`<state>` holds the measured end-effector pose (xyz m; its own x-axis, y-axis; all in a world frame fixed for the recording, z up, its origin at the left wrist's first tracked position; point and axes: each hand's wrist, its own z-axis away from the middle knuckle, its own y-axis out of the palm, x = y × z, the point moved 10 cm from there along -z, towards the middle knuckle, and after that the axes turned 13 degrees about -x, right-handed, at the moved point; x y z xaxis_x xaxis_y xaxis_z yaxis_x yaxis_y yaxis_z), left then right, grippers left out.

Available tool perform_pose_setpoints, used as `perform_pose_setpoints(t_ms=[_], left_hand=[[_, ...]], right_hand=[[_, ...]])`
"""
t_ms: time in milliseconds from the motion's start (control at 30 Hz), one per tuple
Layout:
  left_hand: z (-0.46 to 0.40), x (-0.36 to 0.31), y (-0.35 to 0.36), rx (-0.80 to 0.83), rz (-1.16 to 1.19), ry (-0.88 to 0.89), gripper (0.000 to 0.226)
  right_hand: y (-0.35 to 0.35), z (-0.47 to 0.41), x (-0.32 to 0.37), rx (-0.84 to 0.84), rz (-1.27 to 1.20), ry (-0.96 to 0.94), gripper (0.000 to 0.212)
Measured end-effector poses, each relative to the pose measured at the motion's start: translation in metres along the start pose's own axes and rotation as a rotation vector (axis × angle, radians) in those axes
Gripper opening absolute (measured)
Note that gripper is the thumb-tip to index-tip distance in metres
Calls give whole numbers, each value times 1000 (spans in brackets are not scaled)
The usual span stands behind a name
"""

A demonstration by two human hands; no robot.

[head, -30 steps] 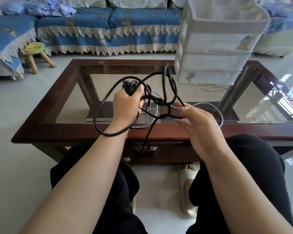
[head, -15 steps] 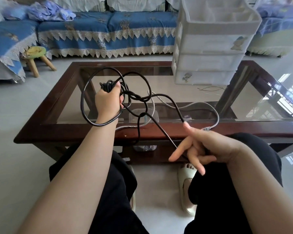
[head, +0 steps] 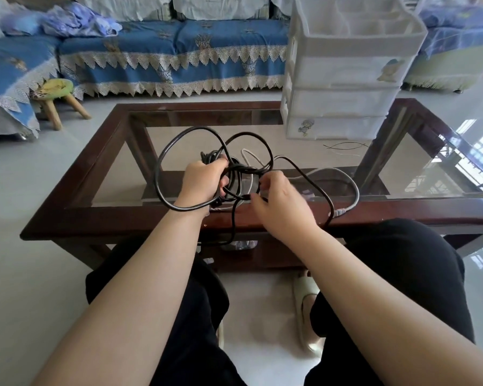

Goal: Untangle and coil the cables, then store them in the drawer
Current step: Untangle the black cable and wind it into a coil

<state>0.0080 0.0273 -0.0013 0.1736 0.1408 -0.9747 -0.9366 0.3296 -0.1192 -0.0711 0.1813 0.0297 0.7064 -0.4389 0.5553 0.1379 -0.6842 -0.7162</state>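
Cables [head: 251, 169] tangled between both hands [head: 204, 181], gripped by each.

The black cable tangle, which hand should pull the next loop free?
Probably the right hand: its fingers pinch a strand at the knot of the black cable, while the left hand grips the gathered coils as anchor.

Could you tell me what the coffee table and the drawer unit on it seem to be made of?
Coffee table: dark glossy wood frame, apparently varnished, around a clear glass top showing window reflections. Drawer unit: probably matte whitish plastic, slightly translucent.
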Motion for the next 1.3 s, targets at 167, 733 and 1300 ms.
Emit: perform_pose_setpoints(t_ms=[167, 733, 1300], left_hand=[[-3, 12, 8, 84, 39, -74, 21], [-15, 9, -21, -78, 65, -102, 19], [14, -24, -9, -10, -41, 187, 25]], right_hand=[[25, 4, -13, 188, -13, 112, 34], [-46, -38, -63, 22, -2192, 879, 32], [2, 0, -11, 146, -259, 232, 34]])
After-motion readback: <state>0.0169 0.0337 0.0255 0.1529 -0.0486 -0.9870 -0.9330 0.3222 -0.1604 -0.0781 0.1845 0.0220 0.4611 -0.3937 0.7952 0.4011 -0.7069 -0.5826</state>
